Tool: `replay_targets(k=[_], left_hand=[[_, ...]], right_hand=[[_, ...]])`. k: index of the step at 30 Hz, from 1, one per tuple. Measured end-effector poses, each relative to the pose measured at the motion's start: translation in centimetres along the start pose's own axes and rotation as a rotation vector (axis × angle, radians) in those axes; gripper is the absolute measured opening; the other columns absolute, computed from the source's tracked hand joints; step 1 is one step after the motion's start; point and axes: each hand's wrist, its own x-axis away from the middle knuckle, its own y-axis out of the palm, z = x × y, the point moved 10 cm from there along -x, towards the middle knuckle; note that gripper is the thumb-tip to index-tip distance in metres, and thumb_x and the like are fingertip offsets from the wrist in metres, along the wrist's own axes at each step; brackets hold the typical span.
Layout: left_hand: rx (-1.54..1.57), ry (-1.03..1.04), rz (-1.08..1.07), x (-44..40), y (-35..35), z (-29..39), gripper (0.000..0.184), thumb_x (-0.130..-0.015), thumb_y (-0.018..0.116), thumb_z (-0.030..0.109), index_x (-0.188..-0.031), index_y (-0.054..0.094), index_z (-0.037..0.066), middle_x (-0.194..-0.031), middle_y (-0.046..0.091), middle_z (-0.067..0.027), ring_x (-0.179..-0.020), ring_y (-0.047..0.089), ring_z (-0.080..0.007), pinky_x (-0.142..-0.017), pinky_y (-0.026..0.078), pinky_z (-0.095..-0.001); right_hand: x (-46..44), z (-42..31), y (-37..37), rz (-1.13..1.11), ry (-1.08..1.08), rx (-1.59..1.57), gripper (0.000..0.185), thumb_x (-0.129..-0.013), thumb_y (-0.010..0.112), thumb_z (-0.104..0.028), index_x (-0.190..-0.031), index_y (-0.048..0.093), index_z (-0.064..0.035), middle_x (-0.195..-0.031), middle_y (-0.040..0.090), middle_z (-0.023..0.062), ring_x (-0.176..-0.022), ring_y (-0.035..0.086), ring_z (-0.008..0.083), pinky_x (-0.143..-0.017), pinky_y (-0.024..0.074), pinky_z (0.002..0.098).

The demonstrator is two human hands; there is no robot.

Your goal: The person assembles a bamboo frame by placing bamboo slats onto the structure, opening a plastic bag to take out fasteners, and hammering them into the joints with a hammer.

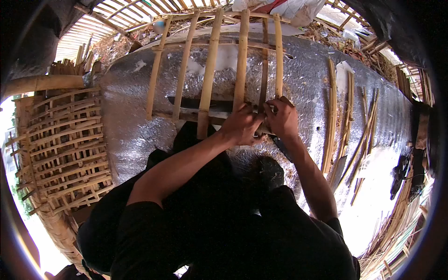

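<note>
A bamboo frame [211,70] of several upright slats over thin crosspieces lies in front of me on a silvery sheet [130,135]. My left hand [242,125] is closed around the near crosspiece, by the lower end of a wide slat. Just right of it, my right hand [282,116] has its fingers pinched at the lower end of the rightmost slat [278,56]. My fingers partly hide this joint. Beneath the slats lies a long dark blade [224,105], its handle out of sight. Another dark, narrow object [281,148] rests below my right hand.
To the left stands a woven bamboo lattice [70,144] beside a thick bamboo pole [44,85]. Long bamboo strips [330,116] lie on the sheet at the right. Whitish plastic bags [298,11] and dry debris are beyond the frame. Slatted bamboo walls surround the place.
</note>
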Motion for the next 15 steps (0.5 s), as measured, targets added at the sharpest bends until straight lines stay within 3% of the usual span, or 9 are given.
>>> replay_targets(k=[7, 15], left_hand=[[-0.012, 0.031, 0.083, -0.09, -0.33, 0.15, 0.064, -0.077, 0.078, 0.050, -0.118, 0.062, 0.003, -0.120, 0.065, -0.0190, -0.115, 0.060, -0.0362, -0.108, 0.043, -0.0508], [-0.022, 0.036, 0.111, 0.05, -0.86, 0.34, 0.059, -0.078, 0.078, 0.048, -0.115, 0.064, 0.005, -0.107, 0.069, -0.0167, -0.108, 0.063, -0.0355, -0.104, 0.045, -0.0496]], right_hand=[[0.02, 0.00, -0.05, -0.002, 0.025, -0.013, 0.017, -0.089, 0.072, -0.019, -0.098, 0.076, -0.0046, -0.100, 0.070, 0.0191, -0.088, 0.071, 0.0410, -0.077, 0.0570, 0.0476], [0.26, -0.19, -0.25, 0.028, -0.043, -0.038, 0.018, -0.089, 0.075, -0.017, -0.101, 0.076, -0.0045, -0.094, 0.070, 0.0181, -0.083, 0.072, 0.0365, -0.073, 0.0571, 0.0429]])
